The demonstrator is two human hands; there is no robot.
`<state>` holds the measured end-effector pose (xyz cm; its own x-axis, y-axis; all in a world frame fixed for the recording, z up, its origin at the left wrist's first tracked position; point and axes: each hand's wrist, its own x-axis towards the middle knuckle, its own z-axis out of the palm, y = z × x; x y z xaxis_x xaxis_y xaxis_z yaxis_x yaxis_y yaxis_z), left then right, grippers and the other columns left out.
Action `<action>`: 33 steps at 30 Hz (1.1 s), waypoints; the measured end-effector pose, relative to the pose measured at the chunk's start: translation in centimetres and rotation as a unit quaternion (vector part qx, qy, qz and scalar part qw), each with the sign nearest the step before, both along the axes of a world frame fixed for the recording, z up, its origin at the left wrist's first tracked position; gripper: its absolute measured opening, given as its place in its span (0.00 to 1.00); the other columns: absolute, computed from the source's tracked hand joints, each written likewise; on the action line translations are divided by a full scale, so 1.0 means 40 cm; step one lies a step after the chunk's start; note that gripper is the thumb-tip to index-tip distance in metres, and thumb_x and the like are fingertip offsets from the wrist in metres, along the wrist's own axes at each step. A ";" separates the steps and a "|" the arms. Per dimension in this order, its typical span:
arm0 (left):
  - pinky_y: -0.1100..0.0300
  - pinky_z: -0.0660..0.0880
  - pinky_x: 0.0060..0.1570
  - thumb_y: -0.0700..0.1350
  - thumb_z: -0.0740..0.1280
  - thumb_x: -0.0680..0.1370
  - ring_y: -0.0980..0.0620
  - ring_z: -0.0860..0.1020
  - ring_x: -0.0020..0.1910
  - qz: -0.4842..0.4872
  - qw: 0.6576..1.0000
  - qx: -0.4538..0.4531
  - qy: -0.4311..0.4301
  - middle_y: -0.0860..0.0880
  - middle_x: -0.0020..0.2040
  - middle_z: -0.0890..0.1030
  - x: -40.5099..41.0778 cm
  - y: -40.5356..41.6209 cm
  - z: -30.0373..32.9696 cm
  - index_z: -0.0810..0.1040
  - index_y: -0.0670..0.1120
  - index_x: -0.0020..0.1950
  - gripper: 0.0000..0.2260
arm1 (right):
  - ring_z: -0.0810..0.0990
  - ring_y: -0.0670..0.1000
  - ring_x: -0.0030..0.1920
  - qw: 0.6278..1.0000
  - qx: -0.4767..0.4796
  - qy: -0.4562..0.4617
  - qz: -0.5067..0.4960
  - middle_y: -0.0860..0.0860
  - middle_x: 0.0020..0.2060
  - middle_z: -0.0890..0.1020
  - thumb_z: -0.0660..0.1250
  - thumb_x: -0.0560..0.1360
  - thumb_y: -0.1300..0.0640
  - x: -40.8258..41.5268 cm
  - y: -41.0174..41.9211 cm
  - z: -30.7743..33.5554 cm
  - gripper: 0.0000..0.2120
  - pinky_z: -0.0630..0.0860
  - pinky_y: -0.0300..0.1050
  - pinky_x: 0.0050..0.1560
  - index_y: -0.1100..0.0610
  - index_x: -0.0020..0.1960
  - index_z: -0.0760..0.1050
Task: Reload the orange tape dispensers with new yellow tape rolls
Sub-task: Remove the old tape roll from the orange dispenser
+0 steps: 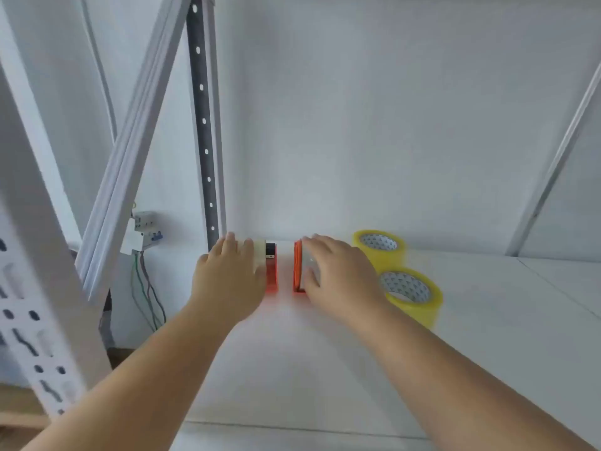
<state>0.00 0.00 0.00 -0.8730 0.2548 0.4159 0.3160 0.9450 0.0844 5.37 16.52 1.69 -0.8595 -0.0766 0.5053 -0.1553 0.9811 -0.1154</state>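
From the head view I see my left hand [227, 275] laid over the left orange dispenser [271, 271] and my right hand [338, 275] over the right orange dispenser [298, 268], both standing on the white worktop [292, 369]. The fingers of each curl round its dispenser, though blur hides how firmly. Two yellow tape rolls [379, 247] [411, 291] lie flat just right of my right hand.

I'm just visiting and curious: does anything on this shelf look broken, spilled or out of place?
Nothing stands out. Two orange dispensers stand side by side under the hands, and two yellow tape rolls lie flat beside them, looking intact.
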 end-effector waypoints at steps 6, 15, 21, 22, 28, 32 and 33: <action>0.56 0.70 0.45 0.50 0.61 0.79 0.42 0.76 0.52 -0.034 0.988 0.130 -0.075 0.43 0.57 0.76 -0.019 -0.002 -0.003 0.64 0.49 0.70 0.20 | 0.83 0.56 0.49 0.997 0.003 0.068 0.039 0.51 0.48 0.85 0.65 0.66 0.57 -0.042 -0.041 -0.034 0.17 0.77 0.50 0.47 0.56 0.55 0.81; 0.63 0.67 0.50 0.46 0.64 0.78 0.50 0.75 0.51 -0.064 0.961 0.264 -0.055 0.52 0.49 0.77 0.014 0.005 0.012 0.70 0.49 0.70 0.19 | 0.79 0.59 0.41 0.996 -0.025 0.045 0.068 0.53 0.38 0.84 0.61 0.71 0.53 -0.024 -0.072 -0.030 0.15 0.71 0.49 0.46 0.56 0.54 0.79; 0.59 0.72 0.52 0.46 0.66 0.77 0.52 0.77 0.49 -0.069 0.923 0.373 -0.062 0.55 0.45 0.77 0.065 -0.003 0.020 0.73 0.50 0.67 0.18 | 0.81 0.59 0.44 0.991 -0.097 0.072 0.062 0.53 0.44 0.84 0.65 0.70 0.50 0.019 -0.089 -0.031 0.19 0.76 0.52 0.47 0.56 0.58 0.77; 0.58 0.73 0.53 0.46 0.67 0.76 0.52 0.78 0.48 -0.073 0.913 0.396 -0.065 0.55 0.45 0.78 0.078 -0.004 0.024 0.74 0.51 0.66 0.18 | 0.81 0.58 0.47 0.989 -0.115 0.067 0.060 0.53 0.47 0.83 0.66 0.70 0.49 0.028 -0.090 -0.033 0.21 0.77 0.51 0.48 0.56 0.60 0.76; 0.59 0.74 0.45 0.45 0.69 0.75 0.53 0.78 0.40 -0.110 0.871 0.473 -0.076 0.56 0.39 0.77 0.137 -0.005 0.035 0.77 0.53 0.61 0.15 | 0.76 0.46 0.60 0.970 -0.233 -0.022 0.070 0.44 0.62 0.77 0.69 0.69 0.40 0.092 -0.098 -0.051 0.35 0.74 0.43 0.56 0.47 0.71 0.63; 0.69 0.72 0.45 0.45 0.69 0.74 0.61 0.79 0.44 -0.163 0.877 0.446 -0.072 0.57 0.43 0.80 0.177 0.001 0.037 0.75 0.55 0.62 0.17 | 0.76 0.46 0.62 0.944 -0.319 -0.037 0.071 0.43 0.64 0.75 0.69 0.68 0.42 0.118 -0.106 -0.059 0.36 0.74 0.43 0.58 0.44 0.72 0.60; 0.72 0.72 0.47 0.46 0.69 0.74 0.64 0.79 0.47 -0.179 0.888 0.420 -0.062 0.59 0.45 0.80 0.184 -0.002 0.033 0.74 0.56 0.63 0.18 | 0.77 0.46 0.61 0.939 -0.336 -0.025 0.071 0.43 0.63 0.76 0.69 0.68 0.42 0.119 -0.105 -0.063 0.34 0.75 0.45 0.57 0.44 0.71 0.61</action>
<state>7.35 -0.08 1.30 -0.8506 0.1709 0.4972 0.5229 0.3732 0.7663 10.15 12.33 -0.84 -0.8883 0.1293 0.4407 -0.2573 0.6547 -0.7108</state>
